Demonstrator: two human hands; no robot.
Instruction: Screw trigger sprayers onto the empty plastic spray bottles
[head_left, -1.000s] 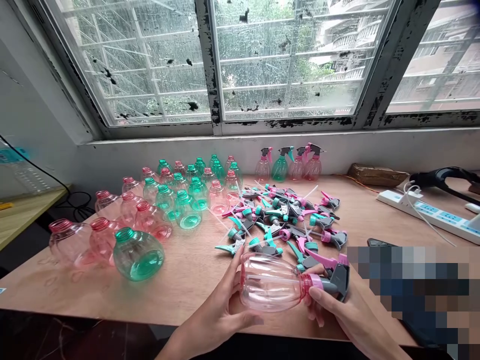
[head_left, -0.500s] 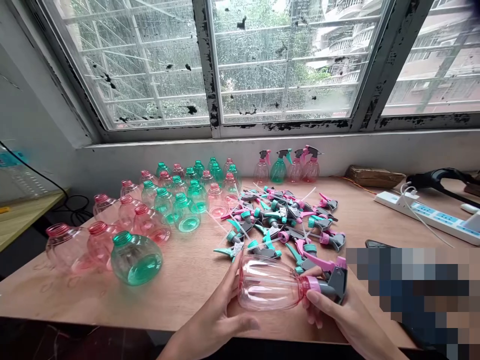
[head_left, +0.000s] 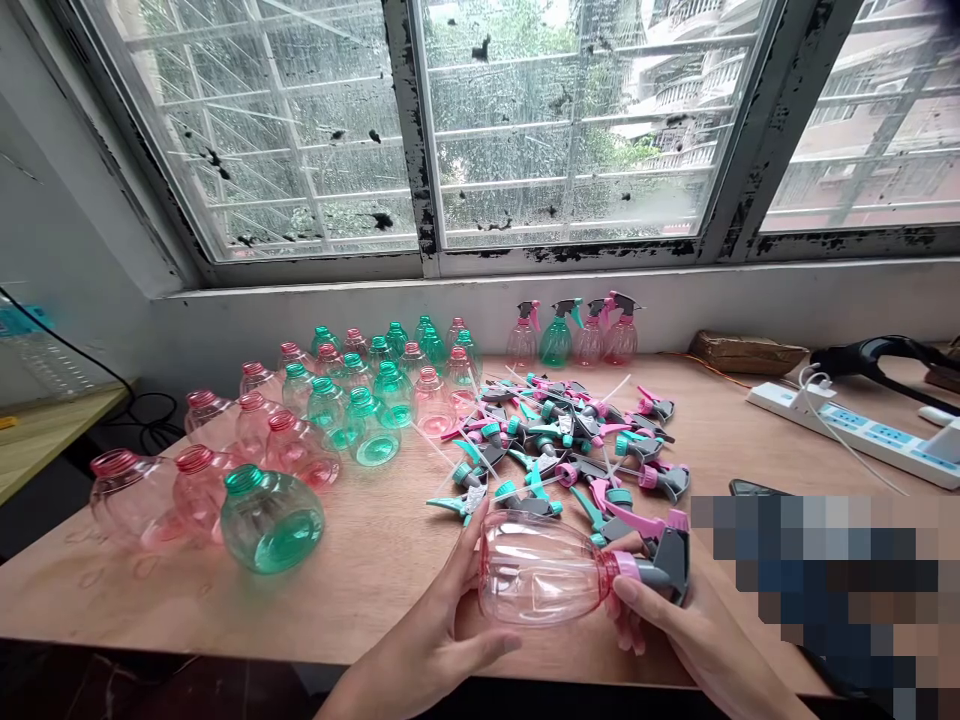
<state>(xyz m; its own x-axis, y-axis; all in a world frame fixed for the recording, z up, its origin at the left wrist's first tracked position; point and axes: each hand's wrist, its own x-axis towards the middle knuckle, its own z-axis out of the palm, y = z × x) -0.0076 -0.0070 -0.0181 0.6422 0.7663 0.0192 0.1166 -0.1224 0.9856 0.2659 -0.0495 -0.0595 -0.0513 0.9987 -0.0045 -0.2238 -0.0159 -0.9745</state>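
A clear pink spray bottle (head_left: 540, 568) lies sideways over the near edge of the wooden table (head_left: 375, 580). My left hand (head_left: 442, 630) cups its round body, fingers wrapped around it. My right hand (head_left: 660, 620) grips the pink collar and grey trigger head (head_left: 664, 565) at the bottle's neck. Just beyond the bottle lies a heap of loose trigger heads (head_left: 570, 440) in grey, pink and teal with white dip tubes.
Several empty pink and green bottles (head_left: 330, 410) stand or lie at the left, a green one (head_left: 271, 520) nearest. Finished spray bottles (head_left: 574, 332) stand by the wall under the window. A power strip (head_left: 855, 435), a phone (head_left: 754, 489) and a blurred patch are at the right.
The view has shifted slightly. Both hands keep hold of the pink bottle and its trigger head in nearly the same place.
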